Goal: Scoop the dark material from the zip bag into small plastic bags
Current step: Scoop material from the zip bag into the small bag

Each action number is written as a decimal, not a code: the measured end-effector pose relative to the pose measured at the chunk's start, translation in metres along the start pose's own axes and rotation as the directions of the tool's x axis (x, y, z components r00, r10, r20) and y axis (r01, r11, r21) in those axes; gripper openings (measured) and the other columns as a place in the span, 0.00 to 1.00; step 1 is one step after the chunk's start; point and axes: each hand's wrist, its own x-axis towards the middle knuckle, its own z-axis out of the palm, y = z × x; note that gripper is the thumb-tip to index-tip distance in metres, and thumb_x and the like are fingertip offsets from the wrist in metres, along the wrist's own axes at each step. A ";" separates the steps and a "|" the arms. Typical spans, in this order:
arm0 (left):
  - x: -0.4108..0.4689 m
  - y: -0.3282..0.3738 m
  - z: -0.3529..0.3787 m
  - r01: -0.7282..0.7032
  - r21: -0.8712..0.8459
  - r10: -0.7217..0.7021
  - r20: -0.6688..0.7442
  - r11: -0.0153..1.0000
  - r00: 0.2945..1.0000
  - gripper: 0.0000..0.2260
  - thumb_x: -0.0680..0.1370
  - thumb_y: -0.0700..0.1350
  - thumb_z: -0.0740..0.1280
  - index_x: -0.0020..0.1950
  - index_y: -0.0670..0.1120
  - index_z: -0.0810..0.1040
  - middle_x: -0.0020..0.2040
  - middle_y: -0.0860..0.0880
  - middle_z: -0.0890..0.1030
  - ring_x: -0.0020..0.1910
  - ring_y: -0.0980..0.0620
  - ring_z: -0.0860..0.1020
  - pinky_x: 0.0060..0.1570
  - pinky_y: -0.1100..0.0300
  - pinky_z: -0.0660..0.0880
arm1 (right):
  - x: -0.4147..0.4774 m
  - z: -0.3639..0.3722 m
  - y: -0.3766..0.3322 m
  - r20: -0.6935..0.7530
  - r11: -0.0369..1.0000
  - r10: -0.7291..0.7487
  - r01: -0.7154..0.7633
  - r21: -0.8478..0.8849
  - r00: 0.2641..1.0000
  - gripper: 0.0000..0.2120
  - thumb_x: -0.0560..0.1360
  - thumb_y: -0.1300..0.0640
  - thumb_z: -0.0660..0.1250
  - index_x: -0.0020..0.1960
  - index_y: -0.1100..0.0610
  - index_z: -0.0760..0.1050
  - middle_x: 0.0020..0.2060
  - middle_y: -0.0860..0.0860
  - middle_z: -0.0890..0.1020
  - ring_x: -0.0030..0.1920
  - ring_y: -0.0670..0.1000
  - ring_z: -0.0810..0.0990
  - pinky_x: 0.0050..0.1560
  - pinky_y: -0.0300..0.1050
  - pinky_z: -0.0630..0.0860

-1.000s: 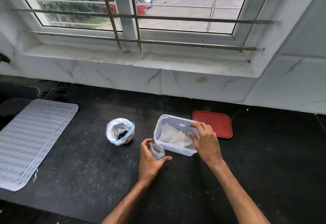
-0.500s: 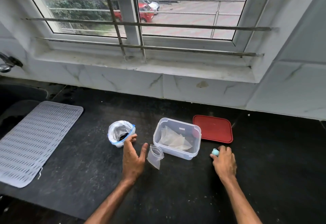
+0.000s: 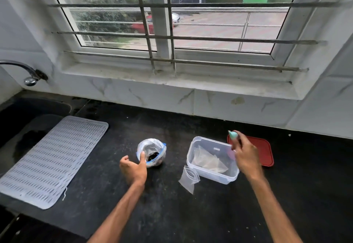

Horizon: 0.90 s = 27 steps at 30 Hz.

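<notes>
head | zip bag [image 3: 152, 152] holding dark material [image 3: 153, 155] is stood on counter [image 3: 172, 214], left of tub [image 3: 212, 175] | rim is touched by left hand [image 3: 133, 168] thumb, fingers loose, nothing gripped | teal scoop [image 3: 233, 134] is gripped by right hand [image 3: 246, 156] above tub | small plastic bag [image 3: 188, 178] is laid against tub

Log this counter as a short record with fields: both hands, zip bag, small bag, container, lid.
left hand: thumb on the rim of the zip bag; whether it pinches is unclear
right hand: holds a teal tool, raised by the right edge of the clear container
zip bag: upright, open, dark material inside
small plastic bag: on the counter at the container's near left corner
clear container: lid off, clear bags inside
red lid: flat on the counter behind the container
</notes>
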 end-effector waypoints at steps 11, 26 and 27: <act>0.030 -0.010 0.010 0.027 0.243 -0.116 0.361 0.970 0.925 0.21 0.73 0.52 0.72 0.56 0.37 0.79 0.56 0.35 0.80 0.55 0.37 0.79 0.54 0.50 0.76 | -0.041 0.171 -0.088 0.425 0.969 -0.098 0.184 -0.166 0.900 0.03 0.73 0.57 0.70 0.46 0.54 0.77 0.41 0.52 0.86 0.44 0.51 0.84 0.48 0.49 0.79; 0.019 -0.032 -0.023 0.196 -0.076 -0.124 0.546 0.978 0.829 0.11 0.73 0.34 0.72 0.52 0.39 0.75 0.46 0.43 0.82 0.42 0.49 0.80 0.42 0.59 0.77 | -0.086 0.218 -0.081 0.472 0.791 0.007 0.284 -0.542 0.882 0.08 0.77 0.62 0.56 0.51 0.60 0.73 0.49 0.59 0.81 0.51 0.63 0.80 0.43 0.52 0.70; 0.019 -0.031 -0.025 0.185 -0.082 -0.108 0.562 0.979 0.820 0.11 0.72 0.33 0.73 0.51 0.39 0.75 0.44 0.43 0.82 0.40 0.51 0.79 0.39 0.61 0.76 | -0.085 0.218 -0.080 0.445 0.840 0.063 0.194 -0.507 0.893 0.07 0.75 0.61 0.58 0.48 0.60 0.74 0.47 0.59 0.82 0.49 0.62 0.81 0.44 0.51 0.73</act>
